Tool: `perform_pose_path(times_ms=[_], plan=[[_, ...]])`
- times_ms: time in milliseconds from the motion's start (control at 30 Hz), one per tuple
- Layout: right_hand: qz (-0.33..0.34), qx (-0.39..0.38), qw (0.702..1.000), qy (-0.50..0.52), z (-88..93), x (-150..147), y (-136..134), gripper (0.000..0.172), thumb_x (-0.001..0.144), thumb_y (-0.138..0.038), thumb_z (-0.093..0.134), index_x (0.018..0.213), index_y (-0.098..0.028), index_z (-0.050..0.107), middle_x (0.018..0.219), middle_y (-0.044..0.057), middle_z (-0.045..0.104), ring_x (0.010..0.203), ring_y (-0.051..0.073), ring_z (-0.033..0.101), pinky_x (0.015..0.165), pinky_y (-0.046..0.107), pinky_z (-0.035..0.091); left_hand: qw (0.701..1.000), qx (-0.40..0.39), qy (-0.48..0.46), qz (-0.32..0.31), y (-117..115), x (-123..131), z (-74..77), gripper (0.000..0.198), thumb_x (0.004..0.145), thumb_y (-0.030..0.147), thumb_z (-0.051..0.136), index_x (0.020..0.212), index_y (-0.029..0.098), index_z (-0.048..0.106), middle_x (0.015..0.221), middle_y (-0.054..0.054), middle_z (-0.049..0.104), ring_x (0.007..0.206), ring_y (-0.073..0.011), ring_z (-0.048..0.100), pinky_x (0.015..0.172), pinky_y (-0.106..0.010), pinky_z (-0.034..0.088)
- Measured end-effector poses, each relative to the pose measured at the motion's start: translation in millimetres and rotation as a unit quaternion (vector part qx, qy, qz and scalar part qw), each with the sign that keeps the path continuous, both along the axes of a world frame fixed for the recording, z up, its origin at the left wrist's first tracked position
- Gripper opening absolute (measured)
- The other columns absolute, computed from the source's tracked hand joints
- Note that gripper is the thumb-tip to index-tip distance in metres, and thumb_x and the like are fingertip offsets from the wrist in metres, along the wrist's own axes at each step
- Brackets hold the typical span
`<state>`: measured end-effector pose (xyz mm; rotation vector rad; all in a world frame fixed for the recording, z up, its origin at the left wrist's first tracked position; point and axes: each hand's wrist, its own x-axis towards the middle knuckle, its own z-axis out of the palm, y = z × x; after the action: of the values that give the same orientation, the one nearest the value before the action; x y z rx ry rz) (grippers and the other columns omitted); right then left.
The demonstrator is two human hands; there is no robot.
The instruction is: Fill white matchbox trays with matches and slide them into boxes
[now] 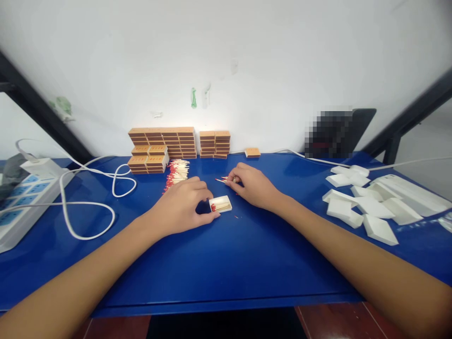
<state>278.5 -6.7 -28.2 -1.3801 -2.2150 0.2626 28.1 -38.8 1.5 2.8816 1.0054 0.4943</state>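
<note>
My left hand [189,205] steadies a small white matchbox tray [228,203], its thumb at the near edge and its fingers at the left end. Several red-tipped matches [221,207] lie inside the tray. Just beyond and to the right, my right hand [252,184] pinches a few matches [222,180] between thumb and fingers, their red heads pointing left. Past my left hand lies a large pile of loose matches [178,172], partly hidden by that hand.
Stacked matchboxes [162,141] and a smaller stack [214,143] line the wall, with a single matchbox cover [252,152] farther right. White empty trays [374,207] lie scattered on the right. A power strip [28,197] and looping white cable [88,238] occupy the left of the blue table [229,268].
</note>
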Motion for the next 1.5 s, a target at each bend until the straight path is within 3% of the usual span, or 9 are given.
perform_pose_path(times_ms=[233, 500, 700, 900, 1067, 1200, 1300, 1500], plan=[[0.000, -0.021, 0.999, -0.049, 7.1, -0.9, 0.4, 0.011, 0.105, -0.024, 0.062, 0.098, -0.018, 0.069, 0.104, 0.009, 0.068, 0.084, 0.019, 0.062, 0.076, 0.032, 0.043, 1.000, 0.007, -0.003, -0.009, 0.9, -0.9, 1.5, 0.025, 0.094, 0.043, 0.077, 0.096, 0.019, 0.078, 0.092, -0.006, 0.072, 0.090, -0.0236, 0.065, 0.078, -0.037, 0.050], [0.073, -0.114, 0.987, -0.087, 27.9, 55.8, -7.4, 0.023, 0.103, -0.036, 0.058, 0.089, -0.021, 0.069, 0.086, 0.005, 0.068, 0.072, 0.019, 0.057, 0.067, 0.032, 0.040, 1.000, -0.007, -0.007, 0.006, 1.9, -4.7, 1.8, 0.027, 0.094, 0.045, 0.077, 0.100, 0.019, 0.079, 0.097, -0.005, 0.073, 0.092, -0.0226, 0.067, 0.078, -0.037, 0.051], [0.072, -0.128, 0.987, -0.067, 30.6, 47.2, -18.9, 0.025, 0.098, -0.046, 0.067, 0.090, -0.023, 0.071, 0.084, 0.005, 0.069, 0.068, 0.019, 0.057, 0.061, 0.032, 0.040, 1.000, -0.008, -0.010, 0.006, 1.7, -3.6, 1.9, 0.026, 0.094, 0.045, 0.077, 0.100, 0.019, 0.079, 0.097, -0.006, 0.074, 0.092, -0.0225, 0.066, 0.077, -0.036, 0.051], [0.090, -0.109, 0.988, -0.058, 33.0, 39.5, -27.9, 0.021, 0.101, -0.034, 0.062, 0.086, -0.022, 0.068, 0.094, 0.008, 0.070, 0.080, 0.022, 0.063, 0.072, 0.035, 0.045, 1.000, -0.010, -0.006, 0.003, 3.4, -4.0, 0.9, 0.026, 0.094, 0.045, 0.077, 0.099, 0.019, 0.079, 0.097, -0.005, 0.074, 0.092, -0.0226, 0.066, 0.079, -0.037, 0.051], [0.102, -0.061, 0.993, -0.003, 37.6, 17.7, -40.7, 0.016, 0.105, -0.031, 0.060, 0.093, -0.023, 0.068, 0.095, 0.004, 0.067, 0.082, 0.019, 0.060, 0.073, 0.032, 0.044, 1.000, 0.001, -0.007, -0.003, 1.9, -1.3, -0.4, 0.025, 0.093, 0.044, 0.078, 0.099, 0.019, 0.078, 0.096, -0.005, 0.074, 0.091, -0.0230, 0.065, 0.080, -0.038, 0.051], [0.099, -0.051, 0.994, -0.006, 31.3, -5.4, -50.4, 0.011, 0.103, -0.023, 0.063, 0.093, -0.021, 0.067, 0.094, 0.003, 0.066, 0.081, 0.017, 0.059, 0.072, 0.031, 0.041, 1.000, 0.014, -0.014, -0.009, -1.4, 1.8, 0.3, 0.026, 0.094, 0.044, 0.077, 0.095, 0.017, 0.076, 0.092, -0.006, 0.073, 0.089, -0.0230, 0.064, 0.078, -0.037, 0.051], [0.109, -0.053, 0.993, 0.015, 24.5, -6.7, -45.7, 0.009, 0.102, -0.025, 0.066, 0.094, -0.022, 0.069, 0.088, 0.002, 0.064, 0.079, 0.017, 0.058, 0.072, 0.030, 0.042, 1.000, 0.017, -0.015, -0.011, -2.3, 1.9, 1.2, 0.025, 0.094, 0.042, 0.076, 0.095, 0.018, 0.076, 0.091, -0.006, 0.072, 0.089, -0.0228, 0.064, 0.078, -0.037, 0.051], [-0.005, 0.034, 0.998, 0.052, 13.3, 18.7, -14.0, 0.009, 0.099, -0.028, 0.068, 0.097, -0.021, 0.073, 0.090, 0.004, 0.064, 0.077, 0.018, 0.058, 0.073, 0.032, 0.043, 1.000, 0.016, -0.006, -0.006, -1.8, 0.2, 1.8, 0.025, 0.094, 0.044, 0.077, 0.097, 0.020, 0.077, 0.093, -0.006, 0.073, 0.091, -0.0232, 0.066, 0.078, -0.037, 0.051]])
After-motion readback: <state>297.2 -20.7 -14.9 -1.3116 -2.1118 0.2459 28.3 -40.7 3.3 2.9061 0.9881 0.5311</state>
